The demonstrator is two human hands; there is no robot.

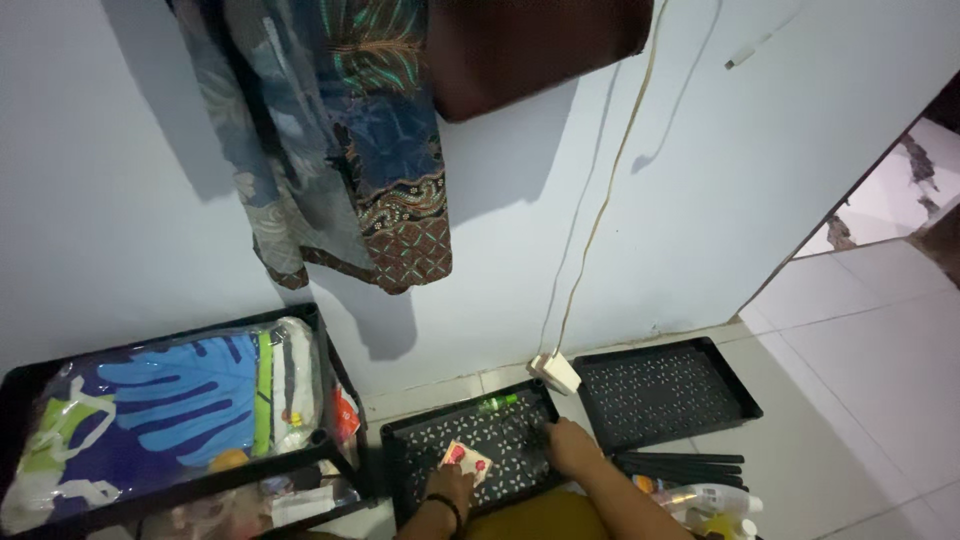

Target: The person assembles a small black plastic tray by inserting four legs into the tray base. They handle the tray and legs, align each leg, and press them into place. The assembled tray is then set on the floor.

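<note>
**Both hands down on a black perforated tray at the foot of the wall**

Head view. Landmark: the black perforated tray point(480, 440) lying flat on the pale tiled floor point(860, 380), close against the white wall point(700, 200).

The left hand point(450, 487) rests at the tray's near edge, a dark band on its wrist. Its fingers lie on or just beside a small red and white packet point(466, 459) that sits on the tray surface. Whether the fingers pinch the packet or merely touch it cannot be told.

The right hand point(570, 446) is at the tray's right edge, fingers curled over a small dark item that is too dim to identify. Grip cannot be confirmed.

A green marker-like object point(497, 403) lies at the tray's far edge. A white power adapter point(556, 372) sits at the far right corner of the tray, its cable running up the wall.

Just right of the tray lies a second black perforated tray point(665, 392). Near that one, toward the person, lie black rods point(680, 465) and white bottles point(715, 500).

Left of the tray stands a black shelf rack point(330, 440) carrying a clear bag with blue and green fabric point(170, 410).

Above the tray, patterned garments point(340, 130) hang on the wall.
</note>
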